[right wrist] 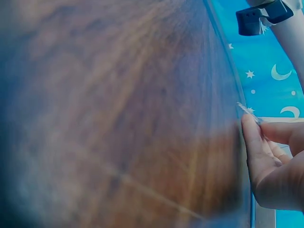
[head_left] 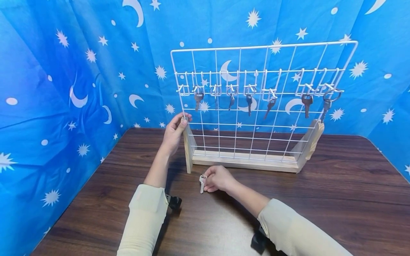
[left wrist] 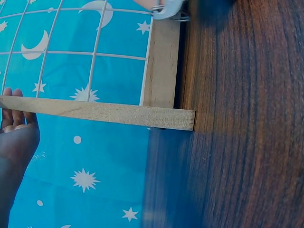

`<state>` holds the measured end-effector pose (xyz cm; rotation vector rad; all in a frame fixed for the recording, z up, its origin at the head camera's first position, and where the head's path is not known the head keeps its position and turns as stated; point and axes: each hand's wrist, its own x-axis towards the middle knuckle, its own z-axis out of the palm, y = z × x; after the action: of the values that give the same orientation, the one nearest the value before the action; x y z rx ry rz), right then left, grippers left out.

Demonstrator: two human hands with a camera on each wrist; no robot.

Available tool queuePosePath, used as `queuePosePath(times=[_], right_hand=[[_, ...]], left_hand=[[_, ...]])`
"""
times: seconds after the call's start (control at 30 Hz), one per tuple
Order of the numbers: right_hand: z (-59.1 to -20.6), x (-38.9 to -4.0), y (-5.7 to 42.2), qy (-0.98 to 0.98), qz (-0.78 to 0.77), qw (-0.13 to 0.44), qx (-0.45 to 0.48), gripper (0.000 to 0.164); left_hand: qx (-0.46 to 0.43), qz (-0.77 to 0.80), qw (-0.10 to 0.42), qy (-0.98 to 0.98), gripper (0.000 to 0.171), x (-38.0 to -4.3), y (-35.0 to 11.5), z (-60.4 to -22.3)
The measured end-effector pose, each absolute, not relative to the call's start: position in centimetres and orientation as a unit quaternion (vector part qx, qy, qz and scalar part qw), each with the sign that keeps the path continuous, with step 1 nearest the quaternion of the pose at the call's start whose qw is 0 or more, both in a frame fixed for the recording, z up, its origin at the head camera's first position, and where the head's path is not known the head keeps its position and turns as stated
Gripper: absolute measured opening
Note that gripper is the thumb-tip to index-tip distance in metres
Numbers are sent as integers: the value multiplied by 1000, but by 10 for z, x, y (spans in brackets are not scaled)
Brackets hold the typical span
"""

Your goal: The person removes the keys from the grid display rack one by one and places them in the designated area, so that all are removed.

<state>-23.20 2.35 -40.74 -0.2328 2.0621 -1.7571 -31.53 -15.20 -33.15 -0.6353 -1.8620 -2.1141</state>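
A white wire grid rack (head_left: 235,124) with wooden end supports stands on the table. My left hand (head_left: 174,133) grips the top of its left wooden support (head_left: 188,149); in the left wrist view the fingers (left wrist: 18,116) reach behind that wood. Low in front of the rack's base, my right hand (head_left: 219,178) pinches a silver key (head_left: 202,184) near its head, with the blade pointing down. The right wrist view shows the key (right wrist: 248,111) jutting past thumb and fingertips. Several keys on rings, such as a dark key (head_left: 249,105), hang from the rack's hooks.
The dark wood-grain table (head_left: 346,199) lies under everything. Behind it hangs a blue cloth (head_left: 105,60) with white moons and stars. A wooden base bar (head_left: 243,160) runs along the rack's bottom. Black wrist cameras (head_left: 174,202) sit below both sleeves.
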Motion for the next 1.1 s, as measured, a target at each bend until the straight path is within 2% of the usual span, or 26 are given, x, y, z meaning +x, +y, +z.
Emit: queuePosePath(times=[0.17, 0.33, 0.53, 0.73, 1.1], right_hand=[[-409, -231, 23, 752, -619, 212, -82, 9], [-410, -231, 22, 800, -562, 185, -94, 4], [-411, -232, 20, 837, -513, 161, -103, 7], [-410, -232, 18, 855, -486, 146, -106, 11], [-411, -232, 16, 862, -478, 134, -105, 14]], left_hand=[[-221, -725, 128, -640, 34, -316, -151, -332], [-224, -729, 128, -634, 35, -316, -151, -332], [-222, -728, 132, -635, 37, -315, -151, -332], [-224, -733, 139, -626, 32, -315, -150, -333], [-228, -734, 141, -624, 34, -315, -150, -333]])
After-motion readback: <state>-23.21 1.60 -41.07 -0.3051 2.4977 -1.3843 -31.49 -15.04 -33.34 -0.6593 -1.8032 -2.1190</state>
